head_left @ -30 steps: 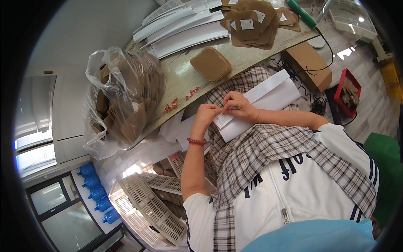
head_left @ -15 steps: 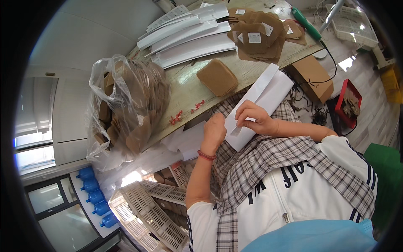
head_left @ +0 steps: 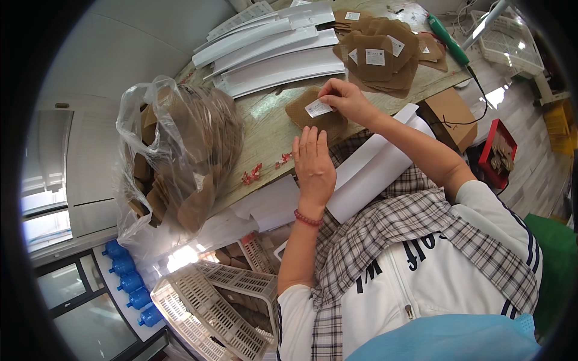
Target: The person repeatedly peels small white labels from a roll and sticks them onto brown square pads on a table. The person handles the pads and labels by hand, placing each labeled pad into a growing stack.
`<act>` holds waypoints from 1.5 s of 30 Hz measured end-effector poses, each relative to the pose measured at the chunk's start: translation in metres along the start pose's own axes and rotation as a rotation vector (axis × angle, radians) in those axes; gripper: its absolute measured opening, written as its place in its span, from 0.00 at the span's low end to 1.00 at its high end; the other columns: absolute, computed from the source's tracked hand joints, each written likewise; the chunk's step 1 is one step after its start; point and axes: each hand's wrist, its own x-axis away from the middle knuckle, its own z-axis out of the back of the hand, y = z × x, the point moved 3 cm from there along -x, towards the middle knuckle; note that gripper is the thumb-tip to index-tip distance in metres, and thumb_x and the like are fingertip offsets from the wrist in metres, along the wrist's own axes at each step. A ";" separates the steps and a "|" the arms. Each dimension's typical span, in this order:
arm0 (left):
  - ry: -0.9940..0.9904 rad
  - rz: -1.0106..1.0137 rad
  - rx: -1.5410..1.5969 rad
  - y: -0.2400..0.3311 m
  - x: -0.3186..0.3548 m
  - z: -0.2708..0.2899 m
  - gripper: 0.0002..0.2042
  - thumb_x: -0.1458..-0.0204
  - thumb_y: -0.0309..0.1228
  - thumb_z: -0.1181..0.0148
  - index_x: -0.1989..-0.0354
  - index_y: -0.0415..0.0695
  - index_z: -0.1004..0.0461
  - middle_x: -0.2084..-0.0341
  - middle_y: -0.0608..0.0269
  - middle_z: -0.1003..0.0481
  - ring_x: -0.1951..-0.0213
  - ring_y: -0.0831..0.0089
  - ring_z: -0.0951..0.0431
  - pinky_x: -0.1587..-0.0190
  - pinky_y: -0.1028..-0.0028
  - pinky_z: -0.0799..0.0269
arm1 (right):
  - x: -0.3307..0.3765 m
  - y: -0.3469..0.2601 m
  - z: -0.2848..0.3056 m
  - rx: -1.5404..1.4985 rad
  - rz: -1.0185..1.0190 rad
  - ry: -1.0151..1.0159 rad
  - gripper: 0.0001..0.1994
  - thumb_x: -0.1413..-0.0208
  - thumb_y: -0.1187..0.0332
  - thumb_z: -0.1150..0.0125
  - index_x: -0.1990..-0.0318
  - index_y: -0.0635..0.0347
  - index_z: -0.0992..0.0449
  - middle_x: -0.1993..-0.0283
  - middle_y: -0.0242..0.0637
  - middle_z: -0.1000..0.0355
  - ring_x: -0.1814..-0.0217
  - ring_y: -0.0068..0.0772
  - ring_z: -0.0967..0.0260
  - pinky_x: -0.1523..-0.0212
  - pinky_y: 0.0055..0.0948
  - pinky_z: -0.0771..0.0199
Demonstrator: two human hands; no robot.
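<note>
A brown rounded-square mesh pad (head_left: 295,111) lies near the front edge of the table. Between thumb and fingers of my right hand (head_left: 350,101) is a white printed label (head_left: 318,108), held over the middle of the pad; whether it touches the surface I cannot tell. My left hand (head_left: 315,165) lies flat, fingers stretched out, their tips at the pad's near edge. Across my lap rests a curled white sheet (head_left: 376,174), partly under my right forearm. Beyond the pad is a heap of similar brown pads (head_left: 385,75), several bearing white labels.
Stacked white sheets (head_left: 277,69) cover the table's far side. A clear plastic bag (head_left: 180,156) full of brown pads stands at the left. A green corded tool (head_left: 448,41) lies at the far right. Below are white plastic crates (head_left: 220,307), a cardboard box (head_left: 451,120) and a red tray (head_left: 498,147).
My right hand has moved from the white sheet on my lap out to the pad, now carrying a label. My left hand has opened and come to the pad's near edge.
</note>
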 end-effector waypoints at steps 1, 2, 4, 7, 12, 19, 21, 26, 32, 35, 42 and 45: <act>-0.016 0.009 0.001 -0.003 0.001 -0.005 0.20 0.48 0.21 0.50 0.44 0.33 0.29 0.44 0.47 0.30 0.36 0.50 0.34 0.30 0.52 0.46 | 0.000 -0.003 -0.003 0.027 -0.003 0.012 0.04 0.40 0.73 0.37 0.61 0.62 0.23 0.67 0.29 0.26 0.65 0.17 0.32 0.63 0.22 0.30; -0.031 0.017 0.002 -0.005 0.002 -0.009 0.20 0.47 0.21 0.50 0.44 0.32 0.29 0.43 0.47 0.31 0.36 0.50 0.35 0.30 0.52 0.47 | -0.001 -0.004 -0.005 0.055 -0.006 0.023 0.04 0.41 0.73 0.36 0.61 0.63 0.23 0.69 0.30 0.26 0.66 0.19 0.31 0.64 0.24 0.29; -0.026 0.027 0.030 -0.008 0.004 -0.012 0.20 0.46 0.22 0.51 0.44 0.32 0.29 0.44 0.46 0.31 0.36 0.50 0.35 0.30 0.52 0.46 | -0.004 0.001 -0.007 0.131 0.058 0.035 0.04 0.42 0.73 0.36 0.62 0.62 0.23 0.67 0.32 0.24 0.65 0.22 0.29 0.61 0.26 0.28; -0.028 0.029 0.044 -0.007 0.002 -0.012 0.19 0.46 0.22 0.51 0.44 0.32 0.30 0.44 0.46 0.31 0.36 0.50 0.34 0.30 0.52 0.46 | -0.005 0.006 -0.006 0.213 0.063 0.048 0.05 0.43 0.71 0.35 0.62 0.62 0.22 0.65 0.35 0.22 0.62 0.26 0.26 0.58 0.28 0.26; -0.030 0.044 0.045 -0.006 0.004 -0.012 0.20 0.45 0.22 0.52 0.44 0.32 0.30 0.43 0.46 0.31 0.36 0.50 0.34 0.30 0.52 0.46 | -0.004 0.011 -0.008 0.278 0.075 0.068 0.06 0.44 0.70 0.35 0.61 0.61 0.22 0.65 0.38 0.21 0.62 0.33 0.24 0.57 0.31 0.26; -0.050 0.043 0.002 -0.006 0.003 -0.011 0.19 0.45 0.22 0.45 0.43 0.35 0.30 0.42 0.49 0.31 0.36 0.53 0.34 0.30 0.54 0.44 | 0.003 0.002 -0.013 0.353 0.103 0.112 0.06 0.43 0.69 0.36 0.61 0.60 0.23 0.63 0.41 0.22 0.61 0.40 0.23 0.58 0.35 0.25; -0.051 0.043 0.001 -0.006 0.004 -0.012 0.19 0.45 0.22 0.45 0.43 0.35 0.30 0.42 0.49 0.32 0.36 0.53 0.34 0.30 0.53 0.44 | 0.004 0.000 -0.014 0.379 0.123 0.124 0.06 0.43 0.69 0.36 0.61 0.60 0.23 0.63 0.41 0.22 0.60 0.42 0.23 0.58 0.36 0.25; -0.055 0.050 -0.001 -0.005 0.003 -0.011 0.20 0.45 0.22 0.44 0.43 0.35 0.30 0.42 0.49 0.31 0.36 0.53 0.34 0.31 0.53 0.44 | 0.006 -0.005 -0.016 0.430 0.125 0.148 0.06 0.43 0.69 0.37 0.61 0.59 0.23 0.63 0.42 0.22 0.59 0.45 0.23 0.59 0.37 0.25; -0.055 0.047 -0.002 -0.005 0.003 -0.012 0.20 0.46 0.22 0.43 0.43 0.35 0.30 0.42 0.48 0.32 0.36 0.52 0.34 0.31 0.53 0.43 | 0.005 -0.003 -0.016 0.417 0.128 0.144 0.05 0.43 0.69 0.37 0.62 0.59 0.23 0.63 0.42 0.22 0.59 0.46 0.23 0.58 0.38 0.25; -0.055 0.062 0.022 -0.006 0.004 -0.013 0.20 0.46 0.22 0.43 0.43 0.35 0.30 0.40 0.48 0.34 0.36 0.52 0.34 0.31 0.53 0.43 | 0.005 -0.003 -0.016 0.422 0.130 0.135 0.05 0.44 0.69 0.37 0.62 0.59 0.23 0.63 0.42 0.22 0.59 0.46 0.23 0.58 0.38 0.25; -0.050 0.071 0.034 -0.003 -0.004 -0.004 0.20 0.47 0.23 0.41 0.44 0.36 0.30 0.31 0.46 0.43 0.37 0.52 0.35 0.33 0.53 0.44 | 0.004 -0.007 -0.016 0.489 0.144 0.126 0.06 0.43 0.72 0.37 0.61 0.63 0.24 0.63 0.43 0.23 0.61 0.40 0.23 0.58 0.35 0.25; -0.088 0.073 0.044 -0.004 -0.005 -0.003 0.20 0.48 0.23 0.40 0.45 0.37 0.30 0.30 0.46 0.44 0.38 0.51 0.35 0.33 0.52 0.44 | 0.005 -0.008 -0.017 0.493 0.156 0.128 0.06 0.43 0.72 0.37 0.61 0.63 0.24 0.63 0.43 0.23 0.61 0.42 0.23 0.58 0.35 0.24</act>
